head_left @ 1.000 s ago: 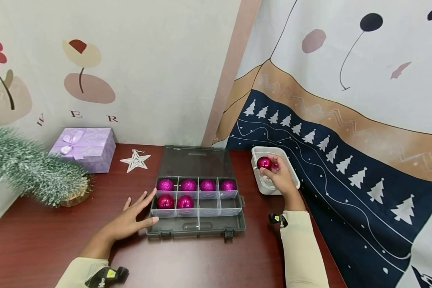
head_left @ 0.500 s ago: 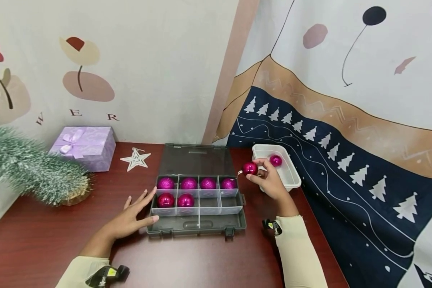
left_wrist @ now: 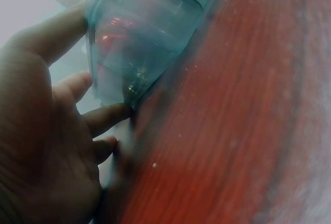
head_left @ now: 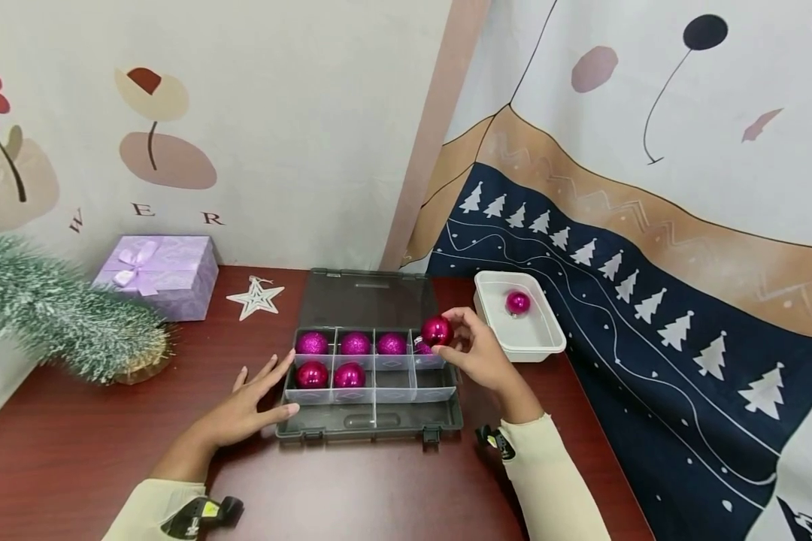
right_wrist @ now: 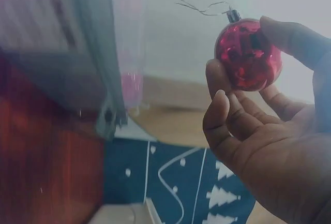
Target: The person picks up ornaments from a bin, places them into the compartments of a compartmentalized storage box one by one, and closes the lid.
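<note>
My right hand [head_left: 485, 355] pinches the bauble [head_left: 437, 330] at two o'clock over the box [head_left: 368, 306]; probably light, slick, brittle: hold its belly. Left hand [head_left: 243, 411] spread, empty.

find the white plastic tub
The white plastic tub is right of centre in the head view, between the compartment box and the navy tree-print cloth.

There's your glossy magenta bauble [head_left: 437, 330], held above the rear right compartment [head_left: 429, 364], silver cap [right_wrist: 234, 16] trailing wire [right_wrist: 199, 10]; your grey box [head_left: 331, 434] lies open, lid [head_left: 372, 302] folded back; four glittery baubles [head_left: 355, 343] line its rear row, two glossy ones [head_left: 349, 375] sit mid-left.
</note>
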`<act>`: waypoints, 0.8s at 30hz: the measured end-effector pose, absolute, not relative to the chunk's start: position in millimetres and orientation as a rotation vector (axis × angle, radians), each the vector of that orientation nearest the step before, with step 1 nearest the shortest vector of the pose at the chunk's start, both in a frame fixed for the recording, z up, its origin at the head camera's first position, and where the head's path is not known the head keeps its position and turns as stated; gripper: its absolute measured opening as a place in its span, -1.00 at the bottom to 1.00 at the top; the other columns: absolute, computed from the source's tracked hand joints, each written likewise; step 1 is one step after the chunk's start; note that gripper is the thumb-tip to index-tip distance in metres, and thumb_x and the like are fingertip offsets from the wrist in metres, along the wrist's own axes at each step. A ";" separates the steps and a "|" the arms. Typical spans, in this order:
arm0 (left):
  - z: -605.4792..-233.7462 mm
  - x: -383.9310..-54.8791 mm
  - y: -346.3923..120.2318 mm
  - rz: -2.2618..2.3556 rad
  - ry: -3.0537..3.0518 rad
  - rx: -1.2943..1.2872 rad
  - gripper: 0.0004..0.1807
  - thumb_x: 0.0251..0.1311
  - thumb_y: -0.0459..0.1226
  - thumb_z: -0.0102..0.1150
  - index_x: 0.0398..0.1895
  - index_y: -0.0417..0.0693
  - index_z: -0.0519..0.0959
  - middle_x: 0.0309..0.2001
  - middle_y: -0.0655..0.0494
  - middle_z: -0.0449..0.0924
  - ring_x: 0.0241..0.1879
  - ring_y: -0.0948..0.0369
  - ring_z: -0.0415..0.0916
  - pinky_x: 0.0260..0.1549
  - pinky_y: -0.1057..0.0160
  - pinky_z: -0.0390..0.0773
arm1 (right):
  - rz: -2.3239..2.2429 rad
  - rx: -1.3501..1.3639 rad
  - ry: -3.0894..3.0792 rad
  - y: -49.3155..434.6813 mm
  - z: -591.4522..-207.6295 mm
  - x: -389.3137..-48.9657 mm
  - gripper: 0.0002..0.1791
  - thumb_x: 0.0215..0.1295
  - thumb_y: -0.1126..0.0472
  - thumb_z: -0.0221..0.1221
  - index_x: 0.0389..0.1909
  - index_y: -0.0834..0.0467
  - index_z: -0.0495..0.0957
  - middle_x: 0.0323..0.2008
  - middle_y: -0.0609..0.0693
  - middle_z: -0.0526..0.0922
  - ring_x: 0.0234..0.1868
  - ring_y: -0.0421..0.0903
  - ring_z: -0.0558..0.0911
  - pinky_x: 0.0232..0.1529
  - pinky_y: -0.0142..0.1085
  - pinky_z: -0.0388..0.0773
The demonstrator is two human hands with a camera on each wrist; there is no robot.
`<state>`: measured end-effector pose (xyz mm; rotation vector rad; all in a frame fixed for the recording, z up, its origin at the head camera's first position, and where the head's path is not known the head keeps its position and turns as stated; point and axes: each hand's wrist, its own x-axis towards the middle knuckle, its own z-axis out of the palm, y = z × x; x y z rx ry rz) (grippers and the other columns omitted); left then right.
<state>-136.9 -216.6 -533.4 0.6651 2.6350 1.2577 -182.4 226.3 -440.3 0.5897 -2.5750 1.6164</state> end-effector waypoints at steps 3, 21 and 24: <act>-533.1 -136.6 -216.4 1.257 2.636 0.661 0.04 0.45 0.02 0.34 0.83 0.14 -0.03 0.77 -0.27 -0.01 0.71 -0.54 -0.25 0.54 -0.60 -0.65 | 1.584 0.622 -2.587 217.0 -441.2 -178.1 -0.41 0.29 0.40 0.50 0.27 0.25 0.47 0.05 0.27 0.72 -0.20 -0.04 0.60 -0.21 -0.41 0.58; -531.7 -135.9 -215.4 1.261 2.640 0.659 0.04 0.44 0.01 0.35 0.83 0.13 -0.02 0.77 -0.28 0.00 0.70 -0.55 -0.24 0.53 -0.62 -0.63 | 1.279 0.728 -2.735 186.8 -461.2 -170.3 -0.40 0.25 0.25 0.58 0.28 0.12 0.58 0.17 0.07 0.73 0.08 0.01 0.68 0.11 0.10 0.78; -532.4 -136.2 -216.4 1.270 2.642 0.660 0.04 0.44 0.00 0.35 0.83 0.12 -0.02 0.76 -0.29 0.00 0.70 -0.55 -0.25 0.53 -0.62 -0.64 | 1.256 0.744 -2.758 182.5 -462.1 -170.9 -0.40 0.27 0.22 0.57 0.30 0.12 0.58 0.22 0.08 0.73 0.15 0.04 0.68 0.20 0.13 0.76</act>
